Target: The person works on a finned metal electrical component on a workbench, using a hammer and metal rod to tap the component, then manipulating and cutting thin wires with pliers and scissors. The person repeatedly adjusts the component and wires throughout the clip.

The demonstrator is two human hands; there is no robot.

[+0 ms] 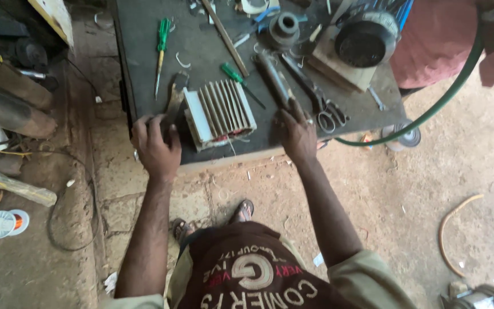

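**Both hands resting at the front edge of a workbench, either side of a finned metal block**

A finned metal block (218, 113), grey with white end plates and red winding showing at its base, is sitting near the front edge of the dark workbench (144, 51), between your hands. It is looking heavy and rigid, probably with sharp fin edges, so the flat white end plates seem the safest places to grip; the thin wires at the bottom are looking fragile.

Your left hand (155, 146) is lying just left of the block, fingers curled loosely over the bench edge and touching a dark tool handle (174, 98); whether it is actually gripping that handle, you cannot tell. Your right hand (297, 130) is pressing flat and open on the bench just right of the block, grasping nothing, with its fingertips at the end of a dark metal bar (274, 79).

Further out, scissors (322, 107) are lying beside your right hand, and two green screwdrivers (161, 48) are lying behind the block. A green hose (453, 86) is curving off the bench's right side over the dirt floor.
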